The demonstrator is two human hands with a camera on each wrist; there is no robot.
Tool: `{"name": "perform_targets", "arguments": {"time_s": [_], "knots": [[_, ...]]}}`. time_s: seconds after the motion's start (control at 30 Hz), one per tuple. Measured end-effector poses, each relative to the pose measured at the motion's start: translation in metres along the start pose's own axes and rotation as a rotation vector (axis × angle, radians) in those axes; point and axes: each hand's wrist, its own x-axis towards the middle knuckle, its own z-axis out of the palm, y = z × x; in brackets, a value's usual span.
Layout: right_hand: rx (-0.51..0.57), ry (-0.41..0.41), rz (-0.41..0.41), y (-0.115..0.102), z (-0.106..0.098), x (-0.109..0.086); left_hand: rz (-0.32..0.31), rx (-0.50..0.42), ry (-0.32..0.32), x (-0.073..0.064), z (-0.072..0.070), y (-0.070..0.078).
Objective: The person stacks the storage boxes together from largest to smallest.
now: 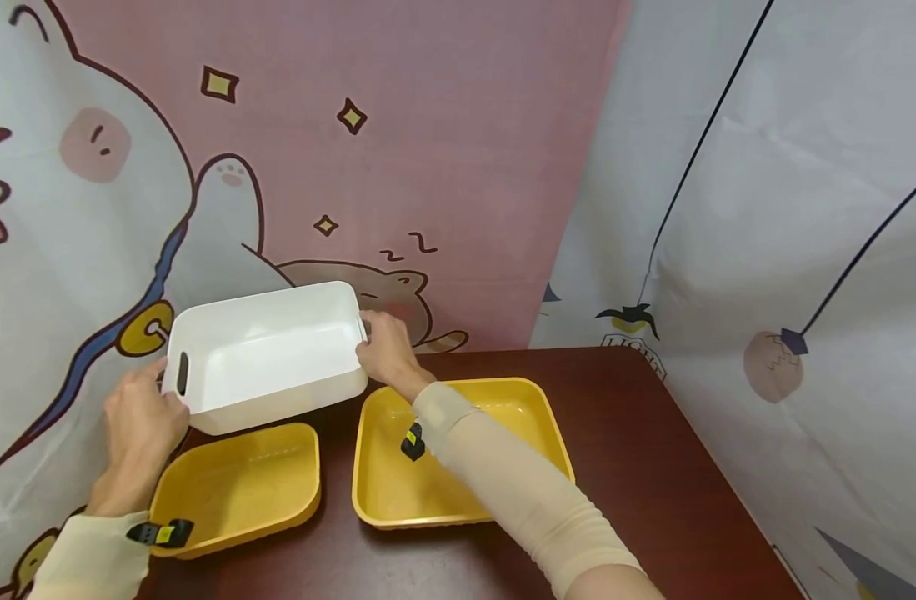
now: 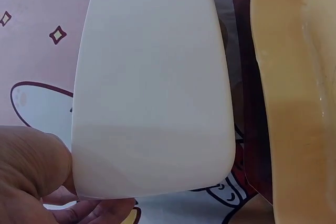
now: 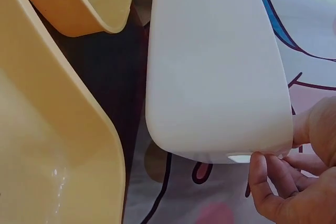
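Lying at eight o'clock on the table (image 1: 623,467), the small yellow tray (image 1: 240,492) sits near, with the larger yellow tray (image 1: 427,487) at six, partly under the right forearm (image 1: 533,500). Beyond, at nine, the left hand (image 1: 142,417) and right hand (image 1: 390,346) grip opposite ends of a tilted white bin (image 1: 277,342). A slip on its slick walls could drop it onto the small tray's rim. All three containers look like smooth, round-cornered plastic; the bin has an oblong handle slot (image 1: 182,373). Behind is a cat-printed cloth (image 1: 488,125)
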Motion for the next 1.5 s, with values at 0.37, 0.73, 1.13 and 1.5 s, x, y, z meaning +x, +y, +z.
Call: {"name": "perform_targets", "arguments": {"time_s": [0.37, 0.73, 1.13, 1.5], "knots": [[0.012, 0.010, 0.010, 0.005, -0.016, -0.011, 0.038, 0.002, 0.003, -0.011, -0.003, 0.012], [0.055, 0.018, 0.005, 0.012, -0.032, -0.021, 0.092, 0.009, 0.030, -0.019, -0.002, 0.023], [0.107, 0.013, 0.034, 0.024, -0.055, -0.034, 0.165, -0.049, 0.018, -0.029, 0.001, 0.035], [0.123, 0.049, 0.008, 0.037, -0.071, -0.045, 0.199, -0.080, 0.010, -0.039, 0.004, 0.048]]}}
